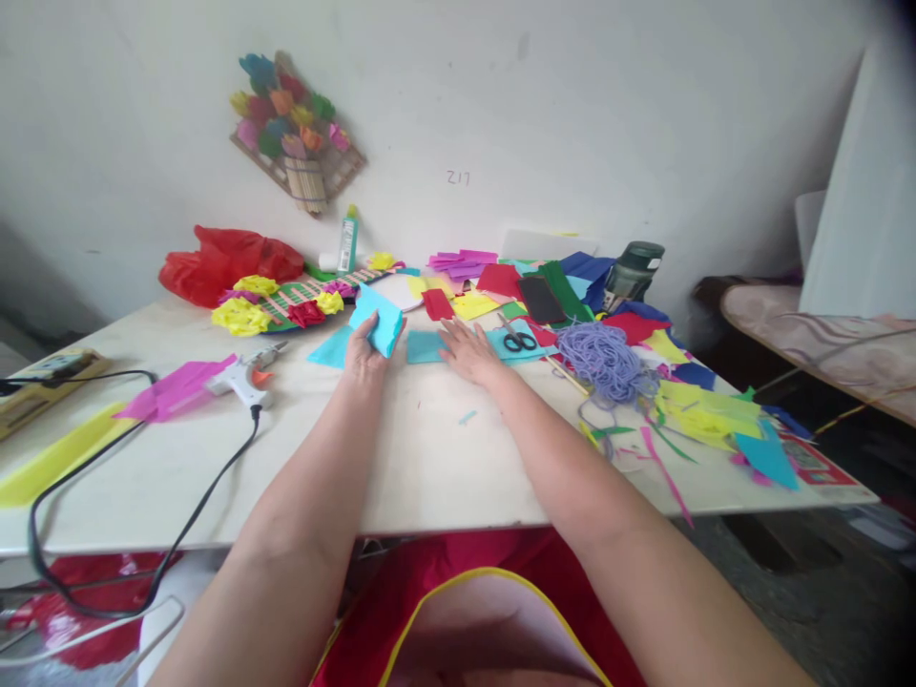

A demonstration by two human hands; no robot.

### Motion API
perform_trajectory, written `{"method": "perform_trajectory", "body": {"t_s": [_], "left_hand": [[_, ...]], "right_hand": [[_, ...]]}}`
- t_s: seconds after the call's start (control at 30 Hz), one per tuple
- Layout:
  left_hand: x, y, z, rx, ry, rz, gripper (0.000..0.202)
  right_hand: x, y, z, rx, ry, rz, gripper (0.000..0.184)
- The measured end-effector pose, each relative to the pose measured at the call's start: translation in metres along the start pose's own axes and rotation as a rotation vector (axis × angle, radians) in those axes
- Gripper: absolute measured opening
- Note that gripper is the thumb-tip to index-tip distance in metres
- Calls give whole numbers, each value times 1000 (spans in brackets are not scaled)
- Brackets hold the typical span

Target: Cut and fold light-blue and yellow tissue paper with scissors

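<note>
Left hand (364, 351) around blue paper (382, 317), right (472, 353) seemingly on strip (425, 347)

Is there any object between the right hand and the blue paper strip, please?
Nothing visible: the right hand is spread over the blue strip and appears to touch it. The scissors lie on it, right of the hand.

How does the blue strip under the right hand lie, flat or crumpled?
Flat: the blue strip stretches smoothly beneath the right hand.
</note>
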State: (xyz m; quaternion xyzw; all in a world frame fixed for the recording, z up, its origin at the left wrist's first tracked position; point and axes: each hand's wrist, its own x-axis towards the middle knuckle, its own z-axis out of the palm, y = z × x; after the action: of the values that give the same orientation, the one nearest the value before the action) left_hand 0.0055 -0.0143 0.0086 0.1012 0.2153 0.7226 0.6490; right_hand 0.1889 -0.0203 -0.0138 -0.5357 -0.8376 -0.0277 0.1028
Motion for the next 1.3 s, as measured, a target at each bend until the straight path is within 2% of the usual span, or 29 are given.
{"method": "perform_trajectory", "body": {"t_s": [0.17,0.33,0.4,0.57,0.67,0.77,0.87,1.07,1.17,1.3], "left_hand": [[-3,-14,2,79,-6,-82,28],[4,-29,-5,226,-28,-166,30],[6,-31,-8,226,-45,-153,33],[7,-29,-8,229,-61,-152,34],[5,-28,-6,249,-45,-161,34],[3,-28,-4,247,-24,-170,35],[2,-27,-3,239,4,-182,38],[2,-23,-2,223,44,-167,42],[1,-22,-1,226,51,-157,39],[0,-21,-1,231,39,-155,34]], "right_hand": [[3,-8,10,56,-152,-17,57],[5,-4,13,65,-160,9,59],[4,7,12,8,-134,78,59],[-6,47,4,-129,-85,462,58],[-12,57,-2,-181,-43,549,54],[-12,52,-7,-167,-2,475,54],[-9,41,-8,-84,17,285,55],[-12,34,-7,60,-130,44,56],[-15,33,-11,62,-78,-3,56],[-17,34,-18,13,-47,51,51]]}}
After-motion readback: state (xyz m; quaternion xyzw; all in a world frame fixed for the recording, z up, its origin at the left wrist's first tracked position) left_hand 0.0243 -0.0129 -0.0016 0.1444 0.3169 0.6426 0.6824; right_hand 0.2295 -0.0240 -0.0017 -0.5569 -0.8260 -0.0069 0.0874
